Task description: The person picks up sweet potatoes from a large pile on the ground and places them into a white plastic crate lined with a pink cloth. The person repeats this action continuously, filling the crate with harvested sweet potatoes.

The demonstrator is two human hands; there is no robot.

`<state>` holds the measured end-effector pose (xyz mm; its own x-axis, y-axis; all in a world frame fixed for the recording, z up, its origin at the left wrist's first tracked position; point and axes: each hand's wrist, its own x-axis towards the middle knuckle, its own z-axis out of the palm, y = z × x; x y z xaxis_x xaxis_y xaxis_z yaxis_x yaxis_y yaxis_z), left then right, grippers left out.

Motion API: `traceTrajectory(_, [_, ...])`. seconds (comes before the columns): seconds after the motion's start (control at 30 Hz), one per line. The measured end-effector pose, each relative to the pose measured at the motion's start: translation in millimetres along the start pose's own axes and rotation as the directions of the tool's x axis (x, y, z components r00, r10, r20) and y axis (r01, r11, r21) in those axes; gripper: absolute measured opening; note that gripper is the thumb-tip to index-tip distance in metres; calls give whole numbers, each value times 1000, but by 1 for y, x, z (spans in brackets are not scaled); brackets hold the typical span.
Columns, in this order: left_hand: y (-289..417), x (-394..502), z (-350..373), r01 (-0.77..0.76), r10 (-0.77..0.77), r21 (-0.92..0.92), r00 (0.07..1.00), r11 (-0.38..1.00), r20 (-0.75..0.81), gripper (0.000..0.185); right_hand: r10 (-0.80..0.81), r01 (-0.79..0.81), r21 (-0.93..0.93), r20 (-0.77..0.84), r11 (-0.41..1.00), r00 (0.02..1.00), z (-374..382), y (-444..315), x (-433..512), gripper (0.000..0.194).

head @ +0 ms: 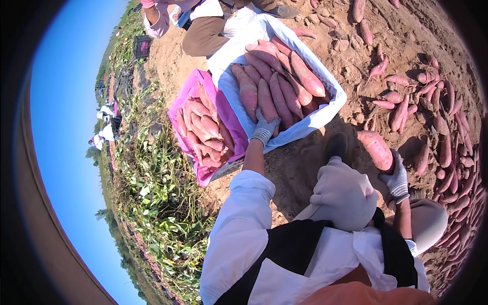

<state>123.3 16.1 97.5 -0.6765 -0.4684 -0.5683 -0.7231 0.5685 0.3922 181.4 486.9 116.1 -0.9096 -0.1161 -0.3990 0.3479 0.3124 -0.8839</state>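
My left hand [264, 127], in a grey glove with a striped cuff, grips the near end of a long sweet potato [267, 101]. That root lies among several others in a crate [316, 124] lined with white sheeting. My right hand [395, 177], gloved alike, holds a large, thick sweet potato [374, 148] by its lower end, beside my bent knee. Against the white-lined crate's left side stands a second crate with a pink liner [240, 135], filled with smaller sweet potatoes [207, 127].
Loose sweet potatoes [442, 122] cover the soil at right, thickening into a long row. Another person [207, 36] sits beyond the crates. Cut green vines [160, 183] lie at left, with a dark crate [142, 46] farther off. More people [107, 131] are distant.
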Motion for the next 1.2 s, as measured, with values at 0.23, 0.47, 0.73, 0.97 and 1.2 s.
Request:
traceTrajectory(0.23, [14, 9, -51, -219, 64, 642, 964, 735, 257, 78, 14, -13, -25, 38, 1000, 999, 5, -4, 1, 81])
traceTrajectory(0.47, [-4, 102, -29, -152, 525, 580, 646, 800, -554, 50, -64, 77, -162, 85, 984, 994, 11, -4, 3, 79])
traceTrajectory(0.73, [31, 78, -13, -327, 521, 421, 673, 846, -525, 46, -435, 422, -531, 109, 735, 894, 6, -55, 22, 66])
traceTrajectory(0.97, [-2, 16, 98, -652, 770, -410, 542, 638, 335, 46, -760, 863, -505, 559, 5, 332, 74, -180, 75, 63])
traceTrajectory(1.2, [31, -27, 46, 422, 492, -906, 796, -36, 351, 71, -650, 676, -631, 338, 380, 681, 86, -158, 111, 48])
